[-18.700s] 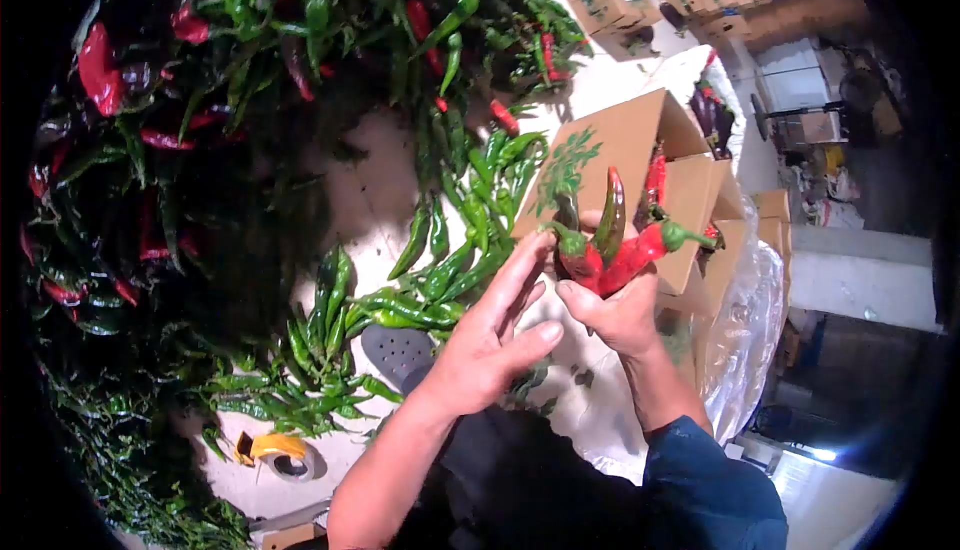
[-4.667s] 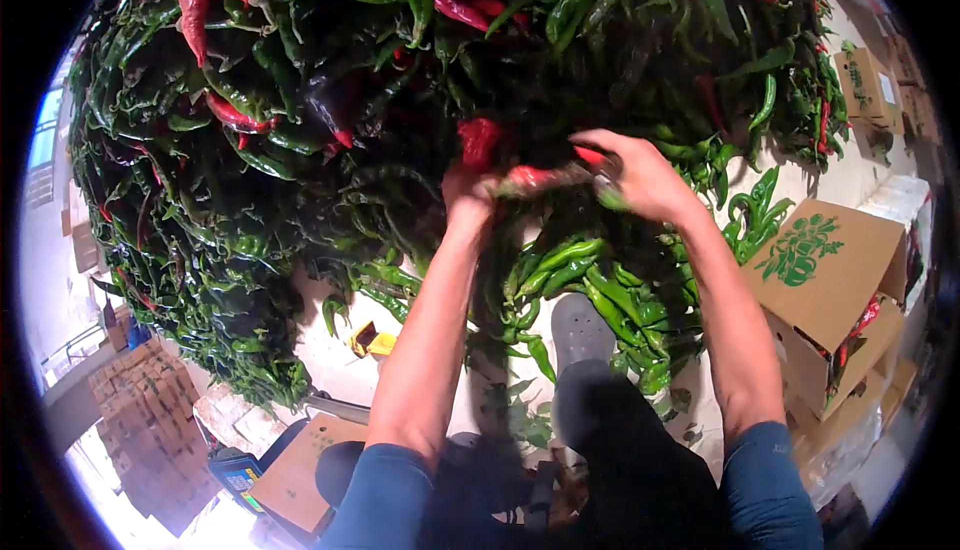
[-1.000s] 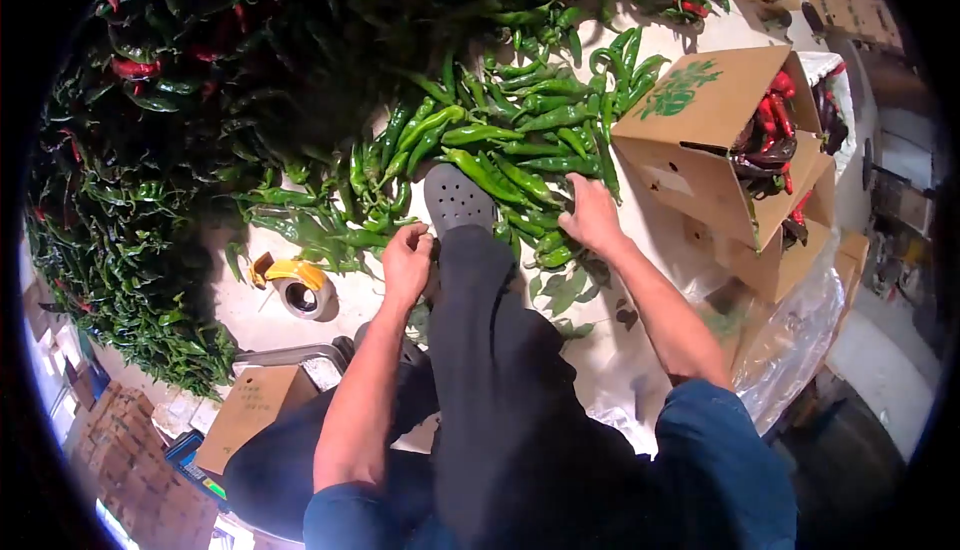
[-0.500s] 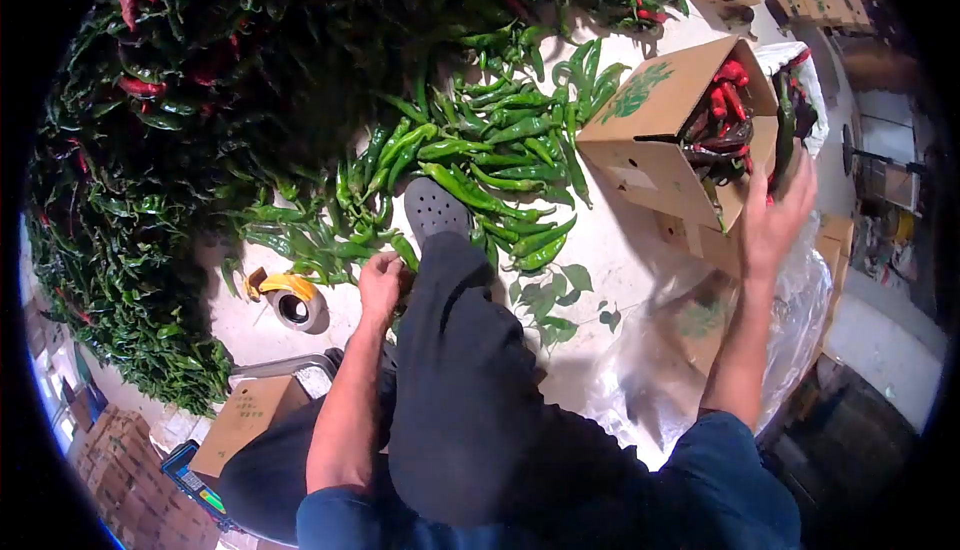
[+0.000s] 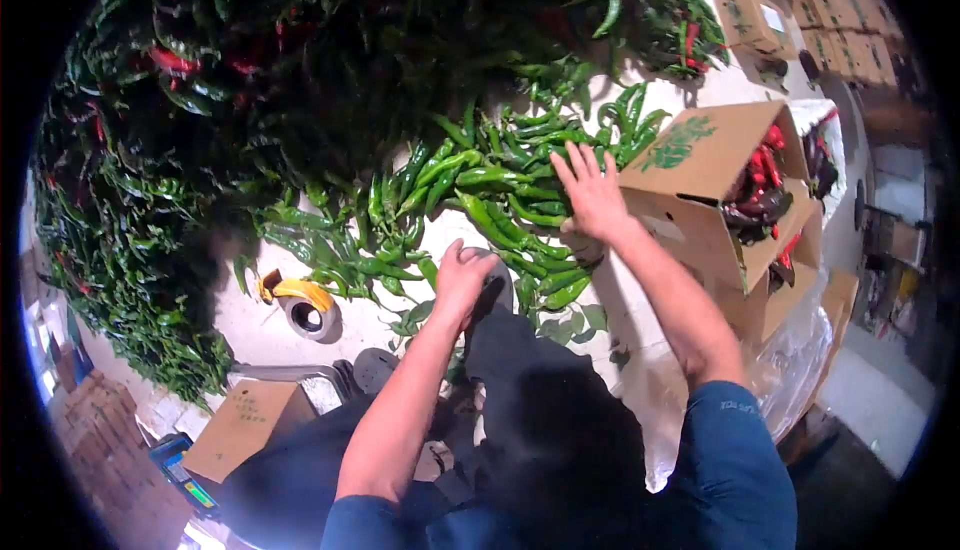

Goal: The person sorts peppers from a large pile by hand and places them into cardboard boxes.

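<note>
Fingers spread, my right hand (image 5: 592, 195) reaches over the right side of a spread of long green chili peppers (image 5: 505, 225) on the pale floor. It appears to touch the peppers, and nothing is gripped in it. My left hand (image 5: 465, 275) is closed, fingers curled, just above my grey clog (image 5: 493, 268) and beside the lower edge of the peppers. What it may hold is hidden. To the right of my right hand stands an open cardboard box (image 5: 705, 155) with red and dark peppers (image 5: 765, 185) inside.
A large heap of darker green and red peppers (image 5: 200, 180) fills the left and top. A yellow tape dispenser (image 5: 305, 300) lies left of my left hand. A carton (image 5: 250, 425) is at lower left, clear plastic (image 5: 790, 355) at right, and stacked cartons (image 5: 845, 35) at top right.
My right hand has left the dark pepper at the box and moved left to the green peppers. My left hand has risen and shifted right. The view has shifted slightly.
</note>
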Tool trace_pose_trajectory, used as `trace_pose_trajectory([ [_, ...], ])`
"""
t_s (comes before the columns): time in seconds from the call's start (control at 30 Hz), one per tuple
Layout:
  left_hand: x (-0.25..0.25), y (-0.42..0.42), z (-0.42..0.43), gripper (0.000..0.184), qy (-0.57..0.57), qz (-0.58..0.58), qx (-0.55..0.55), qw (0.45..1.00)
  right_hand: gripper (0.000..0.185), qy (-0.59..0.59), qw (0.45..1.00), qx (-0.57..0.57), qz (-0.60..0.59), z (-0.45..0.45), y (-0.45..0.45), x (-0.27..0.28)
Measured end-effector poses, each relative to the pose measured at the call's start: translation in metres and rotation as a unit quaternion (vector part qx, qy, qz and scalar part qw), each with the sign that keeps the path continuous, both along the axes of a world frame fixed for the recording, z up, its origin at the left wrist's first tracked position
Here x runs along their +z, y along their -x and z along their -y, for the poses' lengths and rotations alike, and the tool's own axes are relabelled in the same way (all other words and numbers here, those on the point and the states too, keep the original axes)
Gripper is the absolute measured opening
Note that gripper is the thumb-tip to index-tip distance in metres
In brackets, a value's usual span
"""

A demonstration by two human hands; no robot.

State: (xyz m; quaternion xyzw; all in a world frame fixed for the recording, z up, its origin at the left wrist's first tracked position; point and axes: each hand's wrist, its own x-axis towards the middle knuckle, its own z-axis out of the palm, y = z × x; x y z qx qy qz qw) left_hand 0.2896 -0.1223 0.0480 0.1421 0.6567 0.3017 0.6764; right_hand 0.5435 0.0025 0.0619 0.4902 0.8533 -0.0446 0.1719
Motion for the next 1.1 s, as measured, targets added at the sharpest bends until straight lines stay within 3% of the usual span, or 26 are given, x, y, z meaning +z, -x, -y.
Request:
trace_pose_trajectory([
  [0.03, -0.008, -0.013, -0.009, 0.096, 0.027, 0.009, 0.010, 1.000, 0.128, 0.000, 0.999, 0.031, 0.010, -0.014, 0.001, -0.012],
  [0.07, -0.005, -0.026, -0.021, 0.094, 0.030, 0.012, 0.058, 0.998, 0.130, -0.002, 0.998, 0.057, 0.021, -0.022, 0.001, -0.020],
  [0.13, 0.004, -0.040, -0.044, 0.090, 0.051, 0.060, 0.103, 0.992, 0.129, 0.092, 0.996, 0.004, -0.020, -0.050, 0.016, 0.012],
  [0.17, 0.010, -0.045, -0.054, 0.076, 0.087, 0.055, 0.142, 0.984, 0.129, 0.090, 0.995, -0.026, -0.038, -0.059, 0.014, 0.013],
  [0.27, -0.018, -0.058, -0.061, 0.063, 0.032, 0.025, 0.163, 0.986, 0.127, 0.080, 0.984, -0.105, -0.118, -0.090, 0.006, 0.009],
  [0.33, -0.030, -0.064, -0.064, 0.060, 0.015, 0.035, 0.193, 0.980, 0.125, 0.162, 0.970, -0.109, -0.142, -0.103, 0.004, -0.007],
  [0.37, -0.025, -0.065, -0.063, 0.062, 0.004, 0.074, 0.206, 0.976, 0.124, 0.134, 0.988, -0.057, -0.057, -0.099, 0.009, -0.015],
  [0.43, -0.016, -0.067, -0.059, 0.072, -0.010, 0.112, 0.166, 0.980, 0.125, 0.221, 0.950, -0.166, -0.145, -0.097, 0.005, -0.020],
  [0.47, -0.005, -0.072, -0.055, 0.079, -0.024, 0.188, 0.201, 0.961, 0.125, 0.260, 0.922, -0.216, -0.187, -0.098, 0.005, -0.021],
  [0.5, -0.006, -0.080, -0.049, 0.082, -0.059, 0.192, 0.205, 0.958, 0.119, 0.245, 0.916, -0.185, -0.260, -0.089, 0.000, -0.031],
  [0.53, -0.014, -0.089, -0.043, 0.085, -0.093, 0.195, 0.210, 0.954, 0.114, 0.321, 0.892, -0.224, -0.226, -0.080, -0.002, -0.039],
  [0.57, -0.019, -0.093, -0.044, 0.087, -0.078, 0.161, 0.202, 0.963, 0.111, 0.361, 0.871, -0.232, -0.241, -0.072, 0.006, -0.028],
  [0.67, -0.031, -0.094, -0.046, 0.089, -0.058, 0.222, 0.249, 0.941, 0.096, 0.475, 0.773, -0.249, -0.338, -0.055, 0.010, -0.023],
  [0.7, -0.035, -0.092, -0.046, 0.088, -0.104, 0.230, 0.222, 0.942, 0.093, 0.476, 0.757, -0.271, -0.356, -0.050, 0.008, -0.025],
  [0.73, -0.030, -0.089, -0.046, 0.086, -0.068, 0.245, 0.231, 0.939, 0.091, 0.478, 0.738, -0.294, -0.374, -0.043, 0.009, -0.022],
  [0.8, -0.017, -0.080, -0.052, 0.083, -0.005, 0.272, 0.250, 0.929, 0.083, 0.474, 0.719, -0.296, -0.413, -0.029, 0.016, -0.014],
  [0.87, -0.018, -0.081, -0.046, 0.079, -0.012, 0.272, 0.223, 0.936, 0.073, 0.493, 0.687, -0.326, -0.423, -0.022, 0.021, 0.002],
  [1.1, 0.025, -0.082, -0.029, 0.070, 0.015, 0.277, 0.143, 0.950, 0.074, 0.506, 0.688, -0.340, -0.394, 0.007, 0.011, 0.053],
])
